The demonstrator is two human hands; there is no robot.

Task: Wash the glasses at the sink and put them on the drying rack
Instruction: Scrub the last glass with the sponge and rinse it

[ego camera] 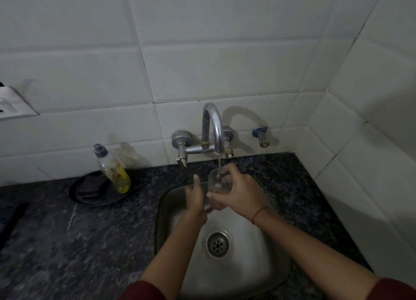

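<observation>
Under the curved chrome faucet (212, 128), the right hand (239, 195) wraps its grip round a clear drinking glass (215, 185) catching the stream, above the steel sink (258, 257). The left hand (196, 200), just beside the glass, is blurred; I cannot tell its grip.

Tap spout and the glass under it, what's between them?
A thin stream of water falls from the tap spout into the glass, which the right hand grips. The head view shows it.

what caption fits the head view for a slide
Right hand holds a glass under the running tap over the steel sink, left hand alongside.
</observation>
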